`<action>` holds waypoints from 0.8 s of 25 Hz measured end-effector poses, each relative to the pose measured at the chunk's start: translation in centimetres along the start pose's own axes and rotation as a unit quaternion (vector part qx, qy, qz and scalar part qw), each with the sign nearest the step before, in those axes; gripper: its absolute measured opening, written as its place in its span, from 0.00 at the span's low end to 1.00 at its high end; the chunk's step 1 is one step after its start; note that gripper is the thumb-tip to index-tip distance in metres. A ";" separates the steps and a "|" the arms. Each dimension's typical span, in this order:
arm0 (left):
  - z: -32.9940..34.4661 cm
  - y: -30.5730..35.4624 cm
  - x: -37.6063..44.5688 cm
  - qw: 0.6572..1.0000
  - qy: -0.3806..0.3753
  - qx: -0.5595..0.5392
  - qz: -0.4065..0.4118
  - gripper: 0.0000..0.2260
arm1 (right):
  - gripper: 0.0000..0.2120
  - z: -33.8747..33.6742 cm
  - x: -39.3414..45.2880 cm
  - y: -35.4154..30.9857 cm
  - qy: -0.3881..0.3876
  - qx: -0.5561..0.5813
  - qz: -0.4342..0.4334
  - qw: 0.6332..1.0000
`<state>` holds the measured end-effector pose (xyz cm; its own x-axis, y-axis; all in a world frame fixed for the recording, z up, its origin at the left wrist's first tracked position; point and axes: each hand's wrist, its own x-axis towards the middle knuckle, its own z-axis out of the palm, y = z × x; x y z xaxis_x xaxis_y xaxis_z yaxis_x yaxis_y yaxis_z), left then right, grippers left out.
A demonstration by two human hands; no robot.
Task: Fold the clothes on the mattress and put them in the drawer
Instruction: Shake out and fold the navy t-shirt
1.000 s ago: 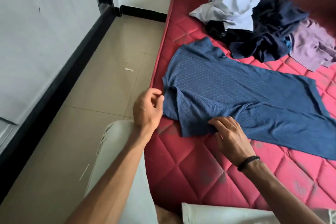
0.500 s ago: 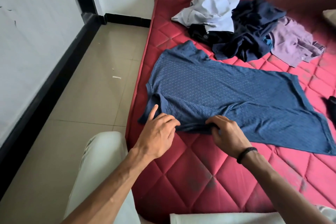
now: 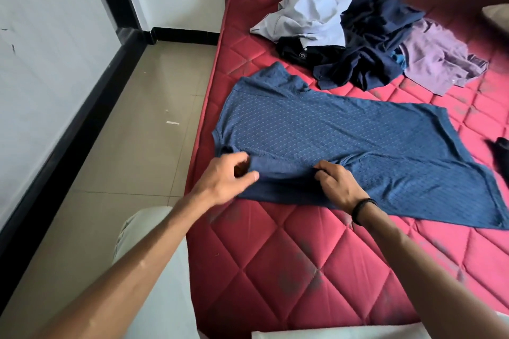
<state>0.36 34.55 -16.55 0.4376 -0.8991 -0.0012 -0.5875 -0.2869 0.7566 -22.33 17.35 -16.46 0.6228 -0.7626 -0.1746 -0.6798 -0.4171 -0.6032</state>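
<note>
Since half a second ago the left hand (image 3: pixel 228 176) has slid left along the near edge of the dark blue patterned T-shirt (image 3: pixel 330 135), and the sleeve now lies folded inward between the hands. That hand hovers, fingers loosely curled, grasping nothing I can make out, while the right hand (image 3: pixel 340 187) pinches the shirt's fold. The shirt lies flat on the red quilted mattress (image 3: pixel 303 270), a pile of crumpled clothes (image 3: pixel 366 38) beyond it.

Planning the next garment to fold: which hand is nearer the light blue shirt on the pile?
Left. The left hand lies below the light blue shirt, at the spread blue shirt's sleeve; the right hand sits farther along that shirt's near edge.
</note>
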 end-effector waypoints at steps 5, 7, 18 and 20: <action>0.5 0.1 3.0 0.972 0.058 -0.091 -0.211 0.01 | 0.03 0.6 0.9 0.6 0.054 0.066 0.052 0.995; 1.0 0.5 2.2 0.979 0.144 0.025 -0.144 0.07 | 0.12 1.0 0.4 -0.2 0.120 0.049 0.035 0.991; 6.2 -2.0 -2.4 0.941 -0.002 0.320 0.108 0.39 | 0.40 5.2 -4.0 3.4 0.127 -0.227 0.096 0.961; 6.0 -1.5 -2.4 0.940 -0.001 0.323 0.110 0.40 | 0.40 5.3 -4.0 3.1 0.131 -0.220 0.095 0.962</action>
<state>-3.87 35.12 -21.61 0.2569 -0.9605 0.1069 -0.9544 -0.2347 0.1844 -24.86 21.68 -21.73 0.3909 -0.9203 -0.0122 -0.9059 -0.3824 -0.1819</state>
